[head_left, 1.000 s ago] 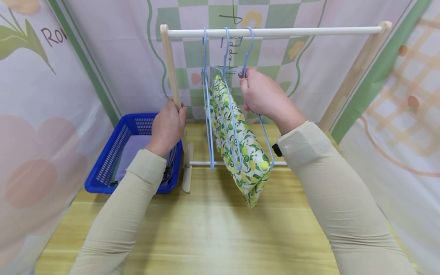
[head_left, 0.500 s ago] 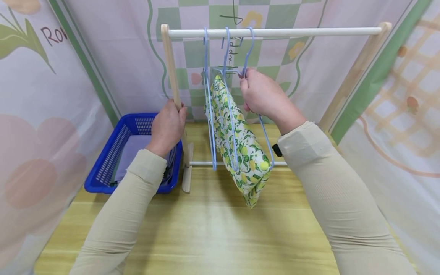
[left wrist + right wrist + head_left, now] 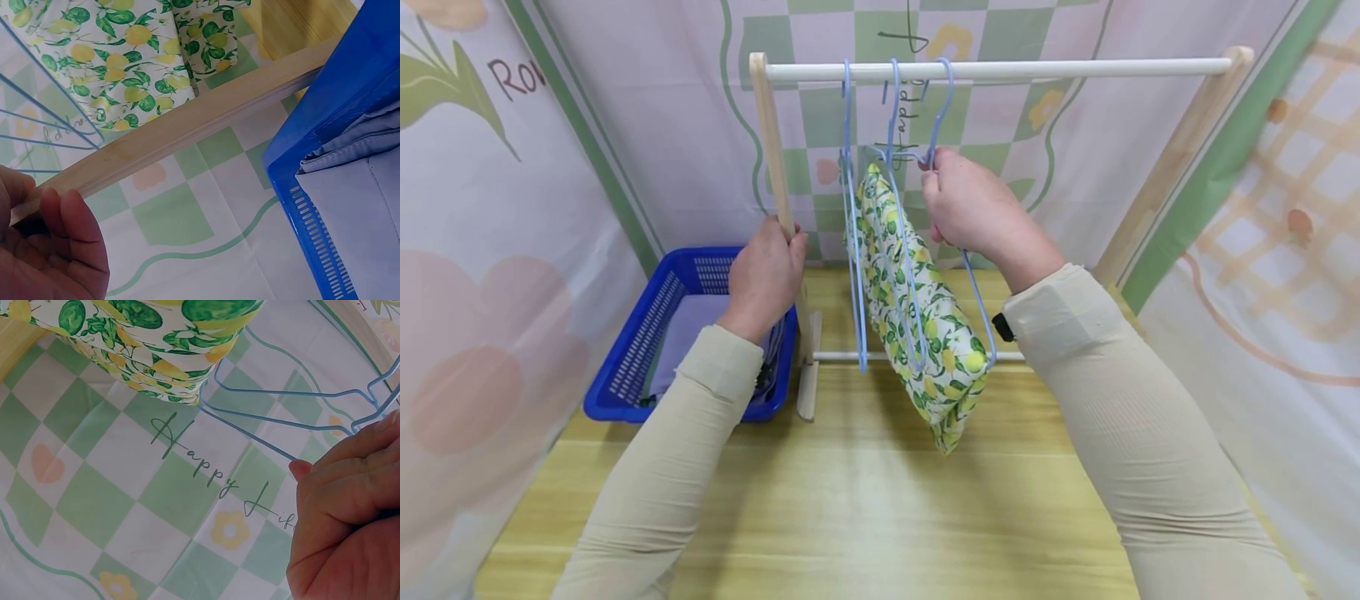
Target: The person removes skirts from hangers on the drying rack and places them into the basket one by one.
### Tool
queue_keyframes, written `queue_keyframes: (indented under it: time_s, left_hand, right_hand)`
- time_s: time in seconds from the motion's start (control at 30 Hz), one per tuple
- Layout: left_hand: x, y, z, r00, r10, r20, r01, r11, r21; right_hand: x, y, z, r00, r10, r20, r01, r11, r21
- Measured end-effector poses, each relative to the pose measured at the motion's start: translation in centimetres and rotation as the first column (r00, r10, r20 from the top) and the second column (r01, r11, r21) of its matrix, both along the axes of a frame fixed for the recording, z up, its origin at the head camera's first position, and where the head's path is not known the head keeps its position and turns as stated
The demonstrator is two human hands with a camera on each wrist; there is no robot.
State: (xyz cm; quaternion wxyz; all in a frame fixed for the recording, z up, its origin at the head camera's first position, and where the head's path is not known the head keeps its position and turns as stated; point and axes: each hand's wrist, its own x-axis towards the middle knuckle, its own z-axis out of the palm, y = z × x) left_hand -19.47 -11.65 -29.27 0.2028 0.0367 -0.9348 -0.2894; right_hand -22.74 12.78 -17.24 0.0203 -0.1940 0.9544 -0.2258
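My left hand (image 3: 767,268) grips the left wooden post (image 3: 772,142) of a small clothes rack; in the left wrist view its curled fingers (image 3: 78,225) lie at the post's edge. My right hand (image 3: 973,200) holds the rightmost blue hanger (image 3: 941,104) just below its hook, which sits over the white rail (image 3: 1075,68). A lemon-print cloth (image 3: 925,333) hangs folded, its near lower end at that hanger's corner. Two more blue hangers, a middle one (image 3: 892,108) and a left one (image 3: 847,117), hang beside it. My palm hides part of the held hanger.
Left of the rack stands a blue plastic basket (image 3: 625,350) with a folded light-purple cloth (image 3: 688,333) and other items inside. A wooden foot (image 3: 807,392) and a low white bar (image 3: 842,357) are near the wooden table surface (image 3: 865,517). Printed curtains (image 3: 685,108) surround the table.
The left and middle hangers sway slightly to and fro. Both hands keep their places on the post and the right hanger.
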Motion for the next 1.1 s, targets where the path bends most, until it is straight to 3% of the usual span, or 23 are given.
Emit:
queue_keyframes:
  time_s: [1.1]
  left_hand:
    - [-0.10,0.02,-0.02,1.000,0.014,0.007,-0.014,1.000,0.000]
  right_hand:
    - [0.10,-0.64,-0.07,1.000,-0.004,0.024,0.004,1.000,-0.005]
